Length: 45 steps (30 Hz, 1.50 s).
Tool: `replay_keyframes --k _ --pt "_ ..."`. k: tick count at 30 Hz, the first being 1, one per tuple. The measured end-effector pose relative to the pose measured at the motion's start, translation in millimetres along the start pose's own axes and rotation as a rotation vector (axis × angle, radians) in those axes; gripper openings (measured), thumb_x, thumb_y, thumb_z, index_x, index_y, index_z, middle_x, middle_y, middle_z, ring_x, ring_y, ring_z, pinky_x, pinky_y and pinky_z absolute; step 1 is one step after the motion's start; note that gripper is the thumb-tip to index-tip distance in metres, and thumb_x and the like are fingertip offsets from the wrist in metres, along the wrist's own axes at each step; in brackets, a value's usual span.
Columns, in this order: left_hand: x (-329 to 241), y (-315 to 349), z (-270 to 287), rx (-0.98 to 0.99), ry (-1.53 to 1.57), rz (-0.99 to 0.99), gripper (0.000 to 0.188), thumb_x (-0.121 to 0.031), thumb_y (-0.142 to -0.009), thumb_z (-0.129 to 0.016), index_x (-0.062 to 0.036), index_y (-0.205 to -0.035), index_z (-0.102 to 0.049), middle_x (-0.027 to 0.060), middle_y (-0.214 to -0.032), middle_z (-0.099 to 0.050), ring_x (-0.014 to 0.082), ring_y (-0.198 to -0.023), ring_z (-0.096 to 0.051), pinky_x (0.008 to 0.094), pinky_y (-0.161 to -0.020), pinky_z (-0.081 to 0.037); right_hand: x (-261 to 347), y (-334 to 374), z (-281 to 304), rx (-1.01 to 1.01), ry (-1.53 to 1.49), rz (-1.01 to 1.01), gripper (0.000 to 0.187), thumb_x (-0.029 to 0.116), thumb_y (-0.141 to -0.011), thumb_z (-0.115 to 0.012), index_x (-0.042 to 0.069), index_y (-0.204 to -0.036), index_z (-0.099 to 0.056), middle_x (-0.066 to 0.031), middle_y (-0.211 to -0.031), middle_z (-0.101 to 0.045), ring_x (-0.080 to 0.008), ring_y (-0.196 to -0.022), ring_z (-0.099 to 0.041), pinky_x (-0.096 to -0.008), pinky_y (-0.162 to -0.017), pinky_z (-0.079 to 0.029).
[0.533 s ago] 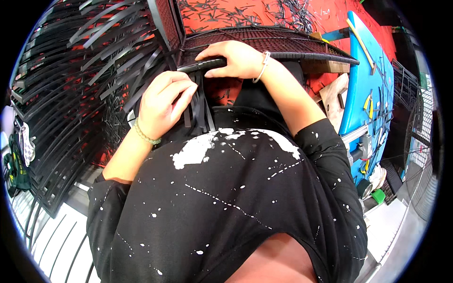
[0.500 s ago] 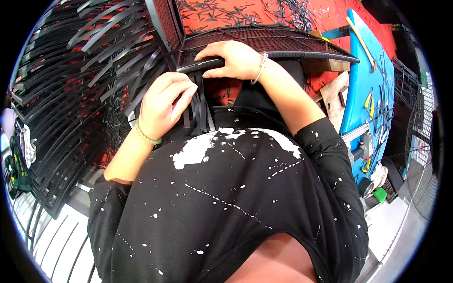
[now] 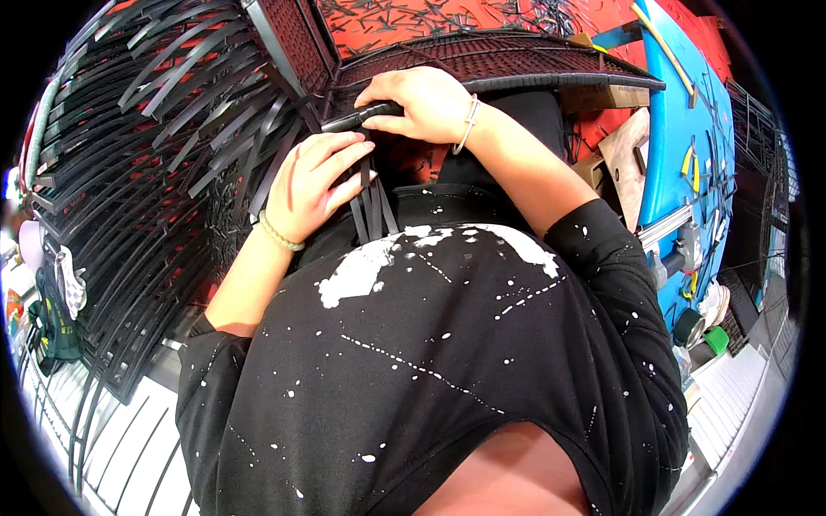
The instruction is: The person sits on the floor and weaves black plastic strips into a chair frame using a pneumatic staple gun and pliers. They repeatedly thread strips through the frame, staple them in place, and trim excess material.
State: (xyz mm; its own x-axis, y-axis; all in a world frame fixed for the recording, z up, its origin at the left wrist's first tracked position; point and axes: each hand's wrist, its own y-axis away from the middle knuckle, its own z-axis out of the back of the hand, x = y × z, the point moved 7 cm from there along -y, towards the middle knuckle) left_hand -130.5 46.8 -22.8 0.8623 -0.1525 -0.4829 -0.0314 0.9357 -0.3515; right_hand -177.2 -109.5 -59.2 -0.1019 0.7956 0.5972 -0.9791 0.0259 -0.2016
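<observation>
A dark brown woven panel frame (image 3: pixel 482 56) stands before me, joined at its left to an upright woven side (image 3: pixel 297 43). At the near corner, my right hand (image 3: pixel 422 103) grips a bar wrapped in black strip (image 3: pixel 366 116), with thumb below and fingers above. Just left of it and lower, my left hand (image 3: pixel 310 185) has its fingers curled at the tops of several flat black strips (image 3: pixel 372 211). Those strips hang from the bar toward my lap. The left hand's grip is partly hidden by its own fingers.
Many loose black strips (image 3: pixel 172 112) fan out on the left. Strip scraps litter the red floor (image 3: pixel 379 26) beyond the panel. At right stands a blue table (image 3: pixel 680 129) with yellow-handled tools (image 3: pixel 691 168), near a wooden board (image 3: pixel 624 159) and a green object (image 3: pixel 716 340).
My left hand's fingers have loosened from a tight pinch and reach farther right across the strips. The right hand keeps its grip on the wrapped bar. The view has shifted slightly.
</observation>
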Motion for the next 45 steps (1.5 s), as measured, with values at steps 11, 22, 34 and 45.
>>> replay_keyframes --k 11,22,34,45 --pt "11.4 -9.3 3.2 -0.188 0.417 0.468 0.020 -0.007 -0.102 -0.058 0.0053 -0.103 -0.075 0.0124 -0.099 -0.077 0.0134 -0.093 -0.071 0.0271 -0.086 -0.053 9.2 1.0 3.5 -0.025 0.115 0.089 0.032 0.036 -0.092 -0.065 0.010 -0.110 -0.071 -0.0062 -0.100 -0.069 -0.0302 -0.093 -0.068 -0.0410 -0.081 -0.054" --pt "14.8 -12.5 9.7 -0.175 0.494 0.513 0.021 -0.009 -0.102 -0.060 0.0060 -0.102 -0.075 0.0118 -0.101 -0.077 0.0141 -0.095 -0.070 0.0278 -0.090 -0.053 3.7 -1.8 6.3 -0.044 0.135 0.038 0.034 0.045 -0.090 -0.064 0.016 -0.102 -0.076 -0.0043 -0.095 -0.069 -0.0278 -0.093 -0.068 -0.0408 -0.082 -0.055" --pt "68.1 -33.7 10.4 -0.223 0.504 0.661 0.027 -0.021 -0.101 -0.064 0.0029 -0.101 -0.076 0.0066 -0.092 -0.077 0.0098 -0.080 -0.070 0.0263 -0.077 -0.055 2.8 -3.8 0.2 -0.049 0.123 -0.070 0.039 0.051 -0.086 -0.069 0.015 -0.101 -0.077 -0.0042 -0.094 -0.070 -0.0290 -0.092 -0.069 -0.0414 -0.080 -0.054" --pt "31.4 -46.2 17.2 0.058 -0.096 0.047 0.017 -0.019 -0.090 -0.073 -0.0036 -0.097 -0.075 0.0104 -0.096 -0.074 0.0279 -0.081 -0.069 0.0351 -0.074 -0.055 4.0 -2.7 1.4 -0.087 0.086 -0.046 0.036 0.047 -0.086 -0.070 0.014 -0.097 -0.077 -0.0050 -0.093 -0.071 -0.0299 -0.091 -0.069 -0.0420 -0.080 -0.054"
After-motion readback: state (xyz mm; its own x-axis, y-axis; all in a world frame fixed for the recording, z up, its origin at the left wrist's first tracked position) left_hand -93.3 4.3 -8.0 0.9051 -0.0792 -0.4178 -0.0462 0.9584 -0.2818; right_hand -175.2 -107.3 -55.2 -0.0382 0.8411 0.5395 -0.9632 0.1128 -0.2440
